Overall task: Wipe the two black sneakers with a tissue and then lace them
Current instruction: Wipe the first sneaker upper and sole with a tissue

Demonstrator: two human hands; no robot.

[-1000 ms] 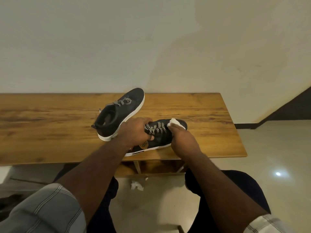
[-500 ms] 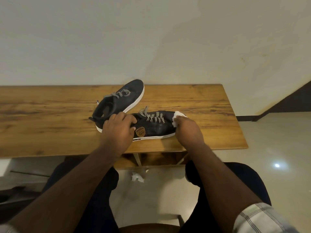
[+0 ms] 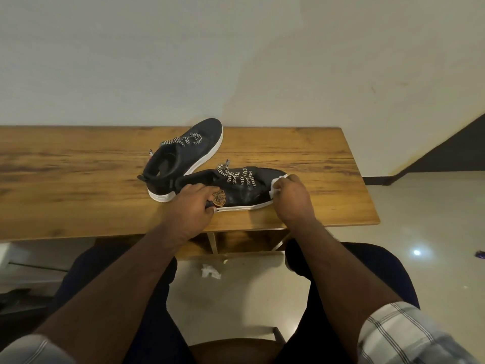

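Note:
Two black sneakers with white soles and black-and-white laces lie on the wooden table (image 3: 78, 200). The near sneaker (image 3: 244, 191) lies near the front edge, toe to the right, a gold badge on its side. My left hand (image 3: 191, 206) grips its heel end. My right hand (image 3: 291, 198) presses a white tissue (image 3: 277, 186) against its toe. The far sneaker (image 3: 189, 156) stands behind it, toe pointing away towards the wall, untouched.
The table stands against a pale wall; its right edge is near the sneakers. A crumpled white tissue (image 3: 210, 271) lies on the tiled floor between my knees. A small purple scrap (image 3: 480, 254) lies on the floor at far right.
The near sneaker has been set down flat on the table from a raised, tilted hold. My left hand slid from its laces to its heel; my right hand keeps the tissue at the toe.

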